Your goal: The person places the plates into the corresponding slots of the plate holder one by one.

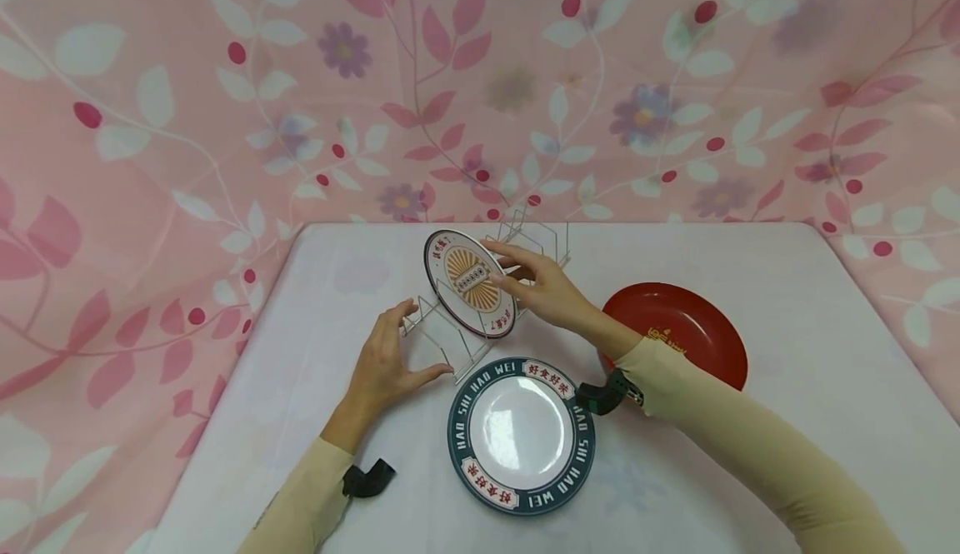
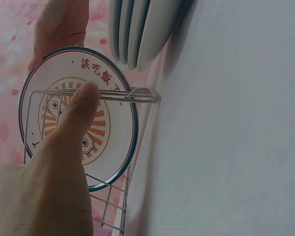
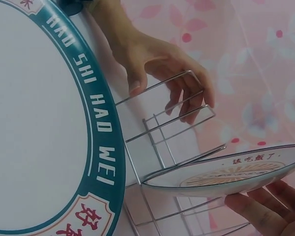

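A silver wire dish rack [image 1: 465, 354] stands on the table, running from near left to far right. My left hand [image 1: 386, 358] grips its near-left end, thumb [image 2: 78, 108] and fingers spread across the wires. In my right hand [image 1: 551, 291] is a white plate [image 1: 457, 258] with a dark rim, an orange sunburst centre and red characters. It stands tilted on edge among the rack's wires; in the right wrist view its lower edge [image 3: 152, 184] is between them. The fingers [image 3: 258, 211] of that hand lie behind the plate.
A teal-rimmed plate [image 1: 521, 375] lies in front of the rack; in the left wrist view several stacked dish edges [image 2: 142, 34] show. Partly under the right forearm is a red dish [image 1: 705, 337] with gold lettering. A pink floral cloth [image 1: 480, 87] hangs behind the white table [image 1: 360, 275].
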### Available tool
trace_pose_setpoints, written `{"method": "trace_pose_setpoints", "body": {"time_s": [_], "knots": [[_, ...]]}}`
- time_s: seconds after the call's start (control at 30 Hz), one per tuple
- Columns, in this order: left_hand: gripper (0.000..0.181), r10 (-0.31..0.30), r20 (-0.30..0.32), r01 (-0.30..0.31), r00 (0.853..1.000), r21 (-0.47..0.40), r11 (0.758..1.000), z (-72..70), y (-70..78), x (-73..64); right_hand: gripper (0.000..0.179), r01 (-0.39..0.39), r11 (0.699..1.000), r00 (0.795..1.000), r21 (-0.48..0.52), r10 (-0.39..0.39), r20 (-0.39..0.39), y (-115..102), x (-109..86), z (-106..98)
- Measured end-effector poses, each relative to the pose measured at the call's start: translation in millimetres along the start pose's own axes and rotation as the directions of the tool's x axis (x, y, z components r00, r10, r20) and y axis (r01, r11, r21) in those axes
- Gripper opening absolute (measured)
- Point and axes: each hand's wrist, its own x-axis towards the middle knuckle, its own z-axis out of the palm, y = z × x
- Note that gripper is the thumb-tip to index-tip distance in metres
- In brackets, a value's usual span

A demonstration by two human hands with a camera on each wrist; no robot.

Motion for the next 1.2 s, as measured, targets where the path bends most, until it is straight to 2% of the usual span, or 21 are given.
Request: {"method": "trace_pose_setpoints", "body": {"time_s": [0.13, 0.23, 0.47, 0.57, 0.7, 0.83, 1.0, 1.2], "knots": [[0.112, -0.003, 0.003, 0.003, 1.000, 0.004, 1.000, 0.5, -0.2, 0.1, 0.053, -0.003, 0.998, 0.998, -0.064, -0.001, -0.057, 0.7, -10.5, -6.9], [0.113, -0.005, 0.001, 0.005, 1.000, 0.001, 1.000, 1.3, -0.8, -0.2, 0.049, -0.042, 0.993, 0.995, -0.109, 0.032, -0.098, 3.7, -26.1, -13.5], [0.112, -0.009, -0.005, 0.009, 1.000, -0.019, 1.000, 2.0, -1.0, -0.8, 0.047, -0.158, 0.977, 0.987, -0.144, 0.151, -0.052, 28.7, -77.3, -14.8], [0.113, -0.012, -0.007, 0.011, 1.000, -0.023, 1.000, 2.2, -0.8, -1.0, 0.047, -0.164, 0.974, 0.986, -0.159, 0.157, -0.053, 39.4, -97.8, -8.8], [0.113, -0.014, -0.007, 0.014, 1.000, -0.019, 1.000, 2.5, -1.0, -0.8, 0.049, -0.131, 0.973, 0.991, -0.189, 0.121, -0.060, 50.6, -116.1, -0.2], [0.113, -0.014, -0.005, 0.014, 1.000, -0.016, 1.000, 2.6, -1.4, -1.0, 0.052, -0.153, 0.966, 0.988, -0.209, 0.142, -0.066, 58.0, -126.2, 6.3], [0.112, -0.015, -0.003, 0.014, 1.000, -0.016, 1.000, 2.1, -0.8, -0.1, 0.052, -0.219, 0.947, 0.976, -0.235, 0.207, -0.072, 61.3, -130.3, 8.9], [0.112, -0.021, 0.001, 0.021, 1.000, -0.013, 1.000, 1.5, 0.4, 0.1, 0.046, -0.247, 0.936, 0.965, -0.250, 0.261, 0.024, 62.8, -129.2, 8.7]]}}
